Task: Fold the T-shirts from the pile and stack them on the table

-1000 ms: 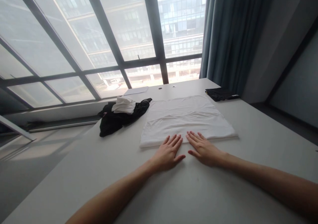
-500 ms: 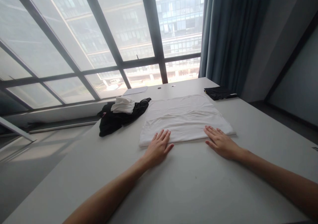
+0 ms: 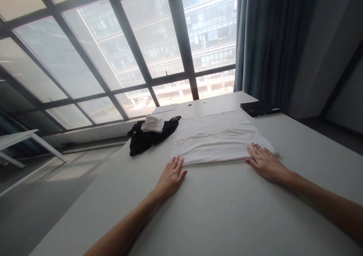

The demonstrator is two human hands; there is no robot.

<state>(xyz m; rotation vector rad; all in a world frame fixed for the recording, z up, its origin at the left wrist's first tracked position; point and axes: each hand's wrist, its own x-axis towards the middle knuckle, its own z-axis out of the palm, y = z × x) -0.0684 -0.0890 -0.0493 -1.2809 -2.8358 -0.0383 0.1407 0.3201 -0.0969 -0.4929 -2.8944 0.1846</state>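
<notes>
We see the white cloth [image 3: 211, 137] spread flat on the white table [image 3: 215, 207], its near edge running almost straight between both hands. Wrinkles cross its nearer half, and a raised, wavy line divides that half from the smoother far part. At the cloth's near left corner, we see the left hand [image 3: 170, 178] palm down, fingers stretched out and unclenched, with the fingertips on the edge. At its near right corner, the right hand [image 3: 265, 163] lies the same way, fingers extended over the fabric and curled around nothing. How hard either hand presses, we cannot tell.

Just left of the cloth we find a rumpled black garment [image 3: 144, 140], with a crumpled white piece [image 3: 153, 124] on top. Beyond the cloth's far right corner lies a dark folded garment [image 3: 256, 108]. Past its far left corner we notice a flat white sheet [image 3: 165, 108]. Farther beyond the cloth stand the windows [image 3: 153, 33], with a blue-grey curtain [image 3: 263, 40] to their right.
</notes>
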